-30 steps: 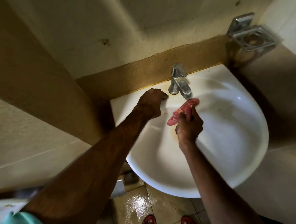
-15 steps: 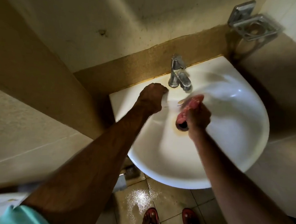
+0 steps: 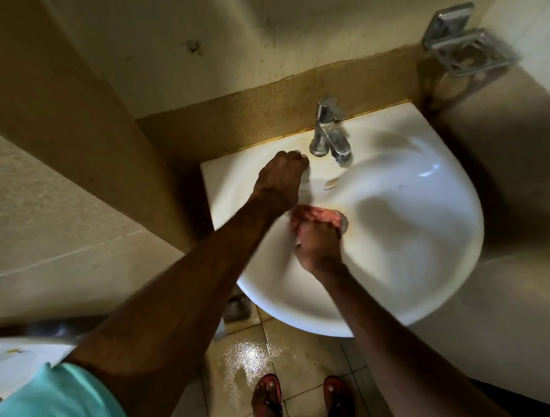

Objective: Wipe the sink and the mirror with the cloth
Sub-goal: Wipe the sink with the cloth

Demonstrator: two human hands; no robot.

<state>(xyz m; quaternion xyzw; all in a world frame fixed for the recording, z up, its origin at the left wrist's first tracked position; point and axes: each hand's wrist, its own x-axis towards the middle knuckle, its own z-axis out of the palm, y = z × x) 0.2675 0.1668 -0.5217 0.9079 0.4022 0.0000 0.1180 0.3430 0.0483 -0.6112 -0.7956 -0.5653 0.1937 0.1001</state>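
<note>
The white sink fills the centre right of the frame, set into a corner against a brown splashback. In its bowl, just below centre, the right hand presses a reddish cloth down with its fingers clamped over it, right beside the drain, which the cloth and hand partly hide. The left hand rests curled into a fist on the sink's back ledge, left of the chrome tap; whether it grips anything, I cannot tell. The left forearm crosses the sink's left rim and blocks that edge from view. At upper right a metal soap holder juts from the wall. Lower down lie wet floor tiles (glossy with water) and two red sandals.
</note>
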